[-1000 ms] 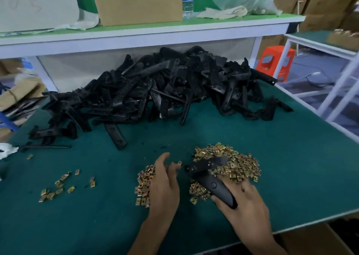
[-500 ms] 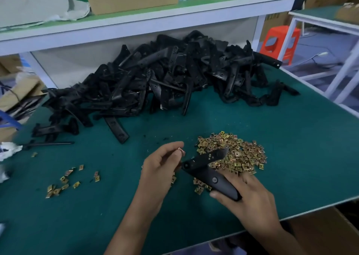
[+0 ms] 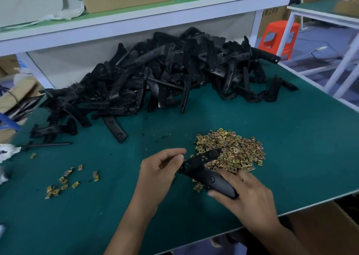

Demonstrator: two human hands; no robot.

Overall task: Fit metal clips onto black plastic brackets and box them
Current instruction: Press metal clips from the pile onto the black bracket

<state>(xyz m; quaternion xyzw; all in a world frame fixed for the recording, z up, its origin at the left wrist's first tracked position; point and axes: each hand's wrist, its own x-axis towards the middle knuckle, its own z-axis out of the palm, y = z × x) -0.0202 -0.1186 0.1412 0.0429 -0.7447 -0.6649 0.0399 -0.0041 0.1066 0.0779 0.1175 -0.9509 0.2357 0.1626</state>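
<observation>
nearest, the right hand (image 3: 246, 194) grips the wide end of a long black plastic bracket (image 3: 210, 179), fingers wrapped over it, just above the green table mat (image 3: 291, 138). the left hand (image 3: 159, 169) is curled, thumb and forefinger pinched at the bracket's narrow end; whether a clip sits between them cannot be told. just beyond lies a heap of small brass-coloured metal clips (image 3: 235, 151), with a few loose clips (image 3: 64, 180) well to the left. farther back sprawls a big pile of black brackets (image 3: 155, 83) under a white shelf (image 3: 136, 25).
</observation>
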